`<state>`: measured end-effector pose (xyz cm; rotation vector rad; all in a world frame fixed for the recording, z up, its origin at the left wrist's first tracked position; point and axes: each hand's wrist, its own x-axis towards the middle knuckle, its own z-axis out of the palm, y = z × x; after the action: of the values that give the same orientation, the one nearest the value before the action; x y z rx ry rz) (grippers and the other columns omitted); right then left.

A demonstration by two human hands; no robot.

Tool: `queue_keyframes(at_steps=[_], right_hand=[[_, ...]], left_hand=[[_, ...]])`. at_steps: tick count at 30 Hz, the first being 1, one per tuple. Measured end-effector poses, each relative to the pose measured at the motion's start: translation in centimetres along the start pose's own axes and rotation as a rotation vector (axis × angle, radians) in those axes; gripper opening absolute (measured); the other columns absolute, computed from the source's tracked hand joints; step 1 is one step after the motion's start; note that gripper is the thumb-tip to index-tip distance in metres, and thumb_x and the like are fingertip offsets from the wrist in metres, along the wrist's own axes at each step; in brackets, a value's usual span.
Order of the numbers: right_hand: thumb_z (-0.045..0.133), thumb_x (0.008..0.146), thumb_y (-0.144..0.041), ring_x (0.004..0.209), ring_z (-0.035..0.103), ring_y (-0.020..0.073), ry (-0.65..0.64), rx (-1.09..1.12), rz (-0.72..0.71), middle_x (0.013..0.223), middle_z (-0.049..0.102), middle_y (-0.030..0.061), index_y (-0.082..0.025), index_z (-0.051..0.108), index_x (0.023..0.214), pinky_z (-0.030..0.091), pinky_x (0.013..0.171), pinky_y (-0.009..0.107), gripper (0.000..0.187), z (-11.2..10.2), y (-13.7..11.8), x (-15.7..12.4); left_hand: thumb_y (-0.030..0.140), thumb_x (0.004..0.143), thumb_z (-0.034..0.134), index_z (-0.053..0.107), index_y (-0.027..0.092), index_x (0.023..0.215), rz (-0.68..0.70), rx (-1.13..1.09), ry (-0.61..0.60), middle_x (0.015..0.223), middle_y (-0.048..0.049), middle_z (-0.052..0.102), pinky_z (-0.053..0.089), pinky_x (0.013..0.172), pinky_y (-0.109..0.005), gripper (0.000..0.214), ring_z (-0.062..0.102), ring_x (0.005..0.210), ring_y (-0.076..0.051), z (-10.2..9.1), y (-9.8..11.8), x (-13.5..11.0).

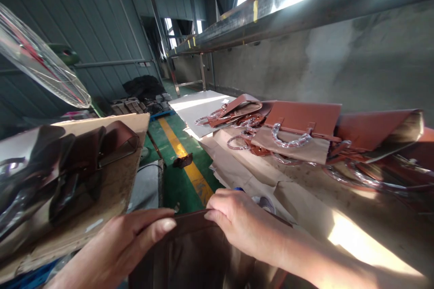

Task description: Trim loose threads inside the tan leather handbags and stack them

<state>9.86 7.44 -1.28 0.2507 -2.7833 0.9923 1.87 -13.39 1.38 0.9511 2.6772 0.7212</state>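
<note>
Where the view is nearest, at six o'clock, both hands pinch the top rim of a dark bag (196,253). The left hand (135,239) lays its thumb over the rim from seven o'clock and the right hand (244,226) closes its fingertips on it from five, a spread that seems meant to hold the soft leather taut. At nine o'clock a board (118,185) carries stacked bags (68,171), close by the left hand. At three o'clock tan paper (230,167) lies under red-brown bags (298,119), probably to spare the leather, and their handles (288,142) are wrapped in clear film. Toward twelve a yellow line (193,171) crosses the green floor (176,189), and a fan (40,63) tilts at ten.
</note>
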Motion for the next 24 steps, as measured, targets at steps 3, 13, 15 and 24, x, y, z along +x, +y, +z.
queue_keyframes(at_steps=[3, 13, 15, 24], right_hand=[[0.055, 0.086, -0.007, 0.069, 0.056, 0.0101, -0.004, -0.003, -0.015, 0.072, 0.058, -0.0008, -0.015, 0.053, 0.067, 0.037, 0.061, 0.019, 0.020, 0.5, -0.3, 0.0], [0.052, 0.090, -0.016, 0.083, 0.056, 0.0166, 0.000, -0.051, 0.004, 0.085, 0.058, 0.0021, -0.017, 0.056, 0.086, 0.041, 0.073, 0.028, 0.006, -0.4, 2.0, -2.0], [0.057, 0.088, -0.020, 0.090, 0.054, 0.0171, 0.046, -0.019, 0.035, 0.092, 0.057, 0.0011, -0.020, 0.054, 0.094, 0.041, 0.078, 0.029, 0.007, -0.8, 2.9, -2.7], [0.054, 0.089, -0.018, 0.079, 0.049, 0.0121, 0.115, -0.045, -0.086, 0.086, 0.047, -0.0017, -0.021, 0.044, 0.084, 0.040, 0.072, 0.026, 0.012, -1.4, 3.7, -3.8]], left_hand=[[0.042, 0.086, 0.048, 0.063, 0.016, 0.112, 0.108, 0.291, -0.020, 0.109, -0.0118, 0.065, 0.042, 0.093, -0.043, 0.040, 0.058, 0.102, -0.031, 1.2, 2.2, 0.6], [0.022, 0.088, 0.051, 0.067, 0.019, 0.084, 0.278, 0.153, -0.071, 0.079, -0.0001, 0.065, 0.041, 0.072, -0.028, 0.017, 0.058, 0.077, -0.016, 3.5, 1.9, 2.8], [0.023, 0.088, 0.052, 0.067, 0.018, 0.084, 0.284, 0.125, -0.083, 0.080, 0.0000, 0.066, 0.040, 0.071, -0.025, 0.016, 0.058, 0.077, -0.014, 3.3, 1.5, 3.0], [0.022, 0.088, 0.055, 0.067, 0.022, 0.098, 0.395, 0.063, -0.080, 0.085, 0.0031, 0.068, 0.039, 0.071, -0.019, 0.016, 0.060, 0.079, -0.011, 3.6, 0.8, 4.2]])
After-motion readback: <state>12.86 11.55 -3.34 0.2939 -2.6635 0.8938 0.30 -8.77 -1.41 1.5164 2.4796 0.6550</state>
